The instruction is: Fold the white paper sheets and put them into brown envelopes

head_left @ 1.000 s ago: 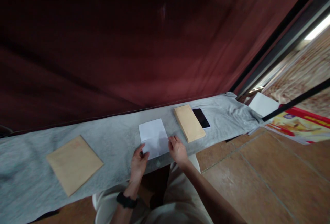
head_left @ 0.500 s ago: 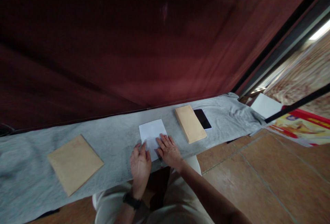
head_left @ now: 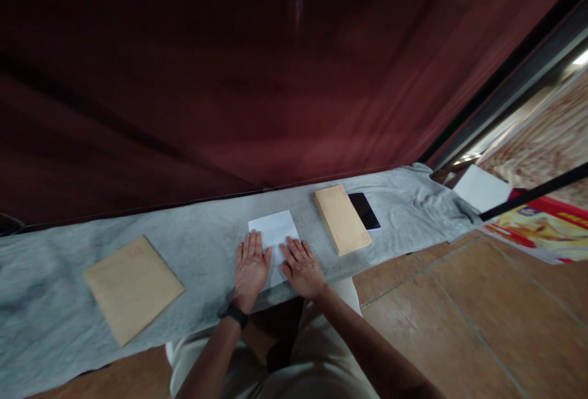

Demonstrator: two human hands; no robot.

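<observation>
A white sheet of paper [head_left: 275,227] lies on the grey cloth in front of me, partly covered by both hands. My left hand [head_left: 252,266] rests flat on its left side, fingers stretched forward. On the right side of the paper my right hand [head_left: 304,269] lies flat too, its fingers spread. To the right of it sits a stack of brown envelopes [head_left: 342,220], with a dark-screened tablet or phone [head_left: 365,211] beside the stack. Farther left, a single brown envelope [head_left: 134,288] lies flat and turned at an angle.
The grey cloth [head_left: 206,227] covers a long narrow surface that runs against a dark red panel [head_left: 275,111]. A white box [head_left: 482,187] and a colourful printed sheet [head_left: 542,227] are at the right, past a dark bar. Tiled floor [head_left: 427,319] lies below.
My left hand has slid forward on the paper and its fingers have straightened out flat. My right hand has stayed nearly where it was. The view has shifted slightly.
</observation>
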